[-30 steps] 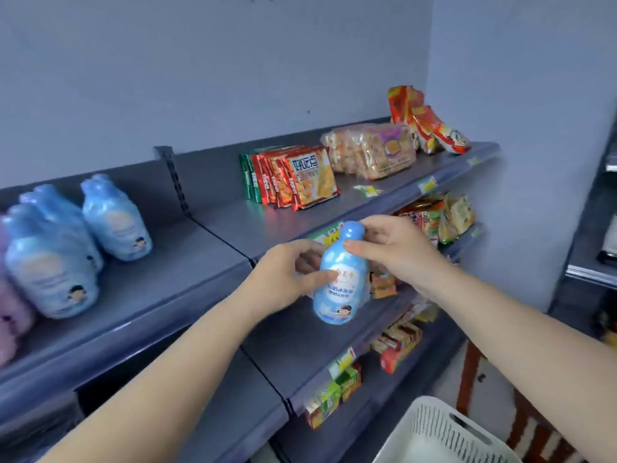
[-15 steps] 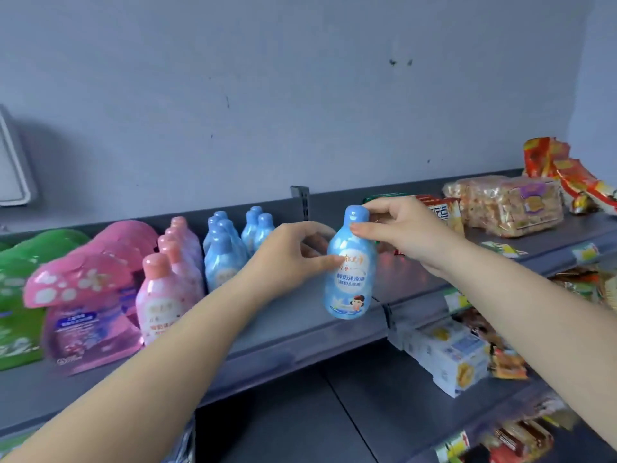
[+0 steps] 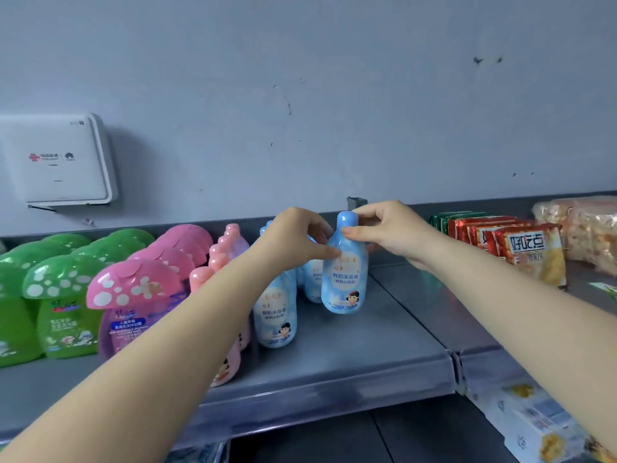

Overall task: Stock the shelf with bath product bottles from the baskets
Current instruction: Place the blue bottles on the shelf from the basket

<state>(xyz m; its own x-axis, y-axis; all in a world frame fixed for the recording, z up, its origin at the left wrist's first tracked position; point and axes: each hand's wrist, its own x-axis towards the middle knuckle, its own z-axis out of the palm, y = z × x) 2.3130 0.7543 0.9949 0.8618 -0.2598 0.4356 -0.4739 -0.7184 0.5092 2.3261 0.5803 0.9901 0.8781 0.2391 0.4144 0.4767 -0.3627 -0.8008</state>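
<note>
While both hands met over the shelf, they held one blue bottle upright, its base on or just above the grey shelf surface; which of the two could not be told. The left hand gripped the bottle's shoulder from the left, thumb pressed across the front of the label and the other fingers curled behind it. The right hand pinched the neck just under the rounded cap, thumb in front and forefinger over the top, the remaining fingers loosely bent.

Just left of the held bottle stood more blue bottles of the same kind, one at the front and others behind it in a row. Left of these stood pink bottles, then pink mushroom-capped bottles, then green mushroom-capped ones, all on the same shelf. To the right, past the seam between shelf sections, lay red biscuit packs and a clear bag of snacks. A white box hung on the wall at upper left.
</note>
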